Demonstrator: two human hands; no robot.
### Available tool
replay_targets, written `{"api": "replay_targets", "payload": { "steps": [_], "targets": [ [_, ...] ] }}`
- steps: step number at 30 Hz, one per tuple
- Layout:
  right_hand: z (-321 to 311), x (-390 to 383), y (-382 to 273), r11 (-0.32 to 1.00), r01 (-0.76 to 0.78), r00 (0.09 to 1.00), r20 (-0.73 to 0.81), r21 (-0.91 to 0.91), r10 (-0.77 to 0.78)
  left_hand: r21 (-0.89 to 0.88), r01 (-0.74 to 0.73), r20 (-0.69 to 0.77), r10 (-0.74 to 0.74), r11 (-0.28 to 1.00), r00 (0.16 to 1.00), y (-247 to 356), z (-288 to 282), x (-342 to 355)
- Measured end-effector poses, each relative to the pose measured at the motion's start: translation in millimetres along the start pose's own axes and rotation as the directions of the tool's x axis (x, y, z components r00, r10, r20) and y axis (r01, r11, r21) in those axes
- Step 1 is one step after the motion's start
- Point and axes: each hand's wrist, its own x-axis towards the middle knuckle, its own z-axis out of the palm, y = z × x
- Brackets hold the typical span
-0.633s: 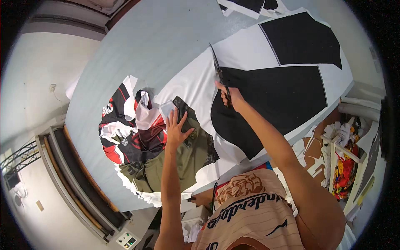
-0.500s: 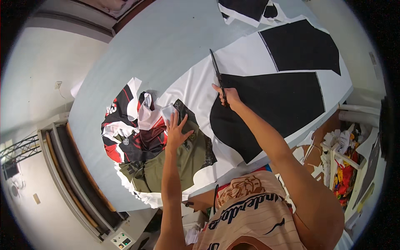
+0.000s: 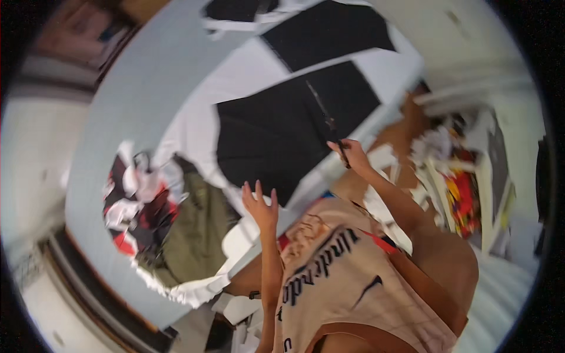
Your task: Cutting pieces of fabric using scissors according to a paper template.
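Slightly blurred, my left hand [image 3: 260,209] has its fingers spread at the lower edge of a large black cloth panel [image 3: 273,141], holding nothing; whether it touches the cloth is unclear. My right hand [image 3: 353,154] grips long black scissors [image 3: 330,122], blades pointing up over that panel. White fabric [image 3: 194,100] lies under it and a second black panel [image 3: 329,32]. To the left, olive cloth [image 3: 194,229] lies beside a crumpled pile of red, black and white garments [image 3: 141,200].
The pale blue-gray table [image 3: 112,100] carries more black and white pieces [image 3: 238,10] at its far end. A long roller machine [image 3: 82,282] stands at lower left. At the right are loose scraps and a white-framed bin [image 3: 482,200] of colorful cloth.
The view has turned and blurred. My left hand has left the olive cloth and moved right to the black panel's lower edge. The scissors have moved right, over that panel.
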Motion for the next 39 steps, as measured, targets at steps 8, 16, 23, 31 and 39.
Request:
{"api": "replay_targets", "payload": {
  "steps": [8, 16, 23, 31, 39],
  "targets": [
    [-210, -94, 115, 0.939, -0.305, 0.935, -0.136, 0.158, 0.327, 0.141, -0.041, 0.343, -0.011, 0.989, 0.939, 101, 70, -71],
    [-323, -47, 164, 0.936, -0.306, 0.951, 0.108, 0.172, 0.291, 0.248, 0.051, 0.242, -0.113, 0.967, 0.964, 137, 85, -103],
    [-366, 27, 200, 0.938, -0.265, 0.939, 0.28, 0.226, 0.198, 0.164, 0.019, 0.252, -0.061, 0.986, 0.966, 270, 163, -50],
    [-429, 3, 212, 0.919, -0.297, 0.916, 0.35, 0.26, 0.197, 0.253, 0.163, 0.331, -0.244, 0.954, 0.912, 310, 247, -31],
    [-411, 44, 193, 0.977, -0.206, 0.916, 0.363, 0.058, 0.172, 0.443, 0.188, 0.441, -0.396, 0.877, 0.806, 310, 251, -37]
  ]
}}
